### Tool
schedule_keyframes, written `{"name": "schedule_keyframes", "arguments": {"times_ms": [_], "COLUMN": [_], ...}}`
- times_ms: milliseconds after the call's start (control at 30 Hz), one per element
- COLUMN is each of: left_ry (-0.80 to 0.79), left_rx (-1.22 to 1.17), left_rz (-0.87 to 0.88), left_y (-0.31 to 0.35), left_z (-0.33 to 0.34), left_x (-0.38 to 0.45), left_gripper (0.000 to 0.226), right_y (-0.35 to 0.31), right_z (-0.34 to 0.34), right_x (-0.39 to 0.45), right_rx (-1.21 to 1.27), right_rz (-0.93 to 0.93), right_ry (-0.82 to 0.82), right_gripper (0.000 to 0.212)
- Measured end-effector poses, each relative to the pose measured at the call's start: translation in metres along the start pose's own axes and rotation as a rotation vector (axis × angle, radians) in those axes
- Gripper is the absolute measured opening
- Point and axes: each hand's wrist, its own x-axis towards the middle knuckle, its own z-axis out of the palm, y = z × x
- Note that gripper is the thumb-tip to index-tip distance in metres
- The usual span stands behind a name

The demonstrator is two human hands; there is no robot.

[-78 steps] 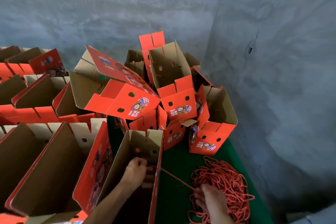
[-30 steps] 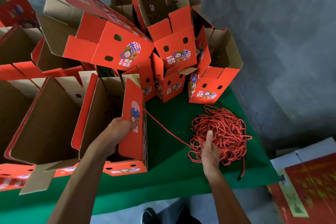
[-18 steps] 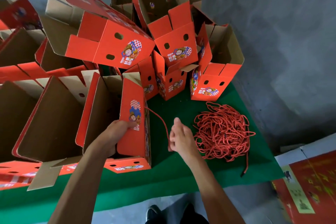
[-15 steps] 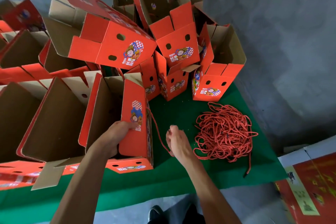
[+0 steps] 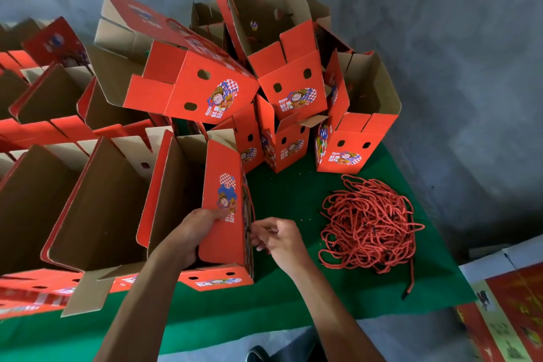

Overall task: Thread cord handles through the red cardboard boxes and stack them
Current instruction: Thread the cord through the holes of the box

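I am steadying the near box [image 5: 223,214] on the green tabletop [image 5: 293,297] with my left hand [image 5: 195,233] gripping its upper panel, while my right hand [image 5: 279,236] is pinching the cord [image 5: 249,200] end against its right side, aiming squarely at the hole.

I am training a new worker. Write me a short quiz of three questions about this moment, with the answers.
1. True or false: the left hand grips the red box.
2. What does the right hand pinch? A) a cord end at the box's side B) a loose flap C) nothing
3. On which side of the box does the cord pile lie on the green table?

Key: 1 true; 2 A; 3 right.
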Motion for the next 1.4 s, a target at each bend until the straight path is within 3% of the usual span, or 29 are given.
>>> {"name": "schedule_keyframes", "arguments": {"times_ms": [367, 467, 600, 700, 833, 933, 1167, 1267, 1400], "left_ry": [-0.016, -0.062, -0.163, -0.146, -0.09, -0.172, -0.21, -0.236, -0.248], "left_rx": [0.054, 0.0, -0.037, 0.055, 0.397, 0.551, 0.748, 0.722, 0.613], "left_rz": [0.037, 0.042, -0.02, -0.013, 0.111, 0.146, 0.101, 0.12, 0.124], "left_y": [-0.002, -0.002, -0.003, -0.002, -0.006, -0.007, 0.013, 0.013, 0.008], "left_z": [-0.001, 0.001, -0.002, 0.002, 0.014, 0.015, -0.001, -0.002, -0.004], "left_x": [0.001, -0.009, -0.016, -0.02, -0.018, -0.02, -0.011, -0.008, -0.005], "left_gripper": [0.035, 0.053, 0.098, 0.078, 0.04, 0.023, 0.036, 0.041, 0.019], "right_y": [0.005, 0.001, -0.01, -0.012, -0.012, -0.017, -0.03, -0.028, -0.026], "right_z": [0.018, 0.019, 0.02, 0.02, 0.019, 0.017, 0.009, 0.014, 0.017], "right_x": [0.012, 0.012, 0.014, 0.013, 0.008, 0.011, 0.023, 0.027, 0.027], "right_rx": [0.106, 0.106, 0.089, 0.161, 0.438, 0.381, -0.045, -0.069, -0.06], "right_rz": [0.025, 0.039, 0.087, 0.209, 0.405, 0.387, 0.04, 0.042, 0.07], "right_ry": [0.113, 0.135, 0.139, 0.135, 0.105, 0.06, -0.085, -0.037, 0.037], "right_gripper": [0.019, 0.017, 0.017, 0.014, 0.021, 0.016, 0.017, 0.016, 0.016]}}
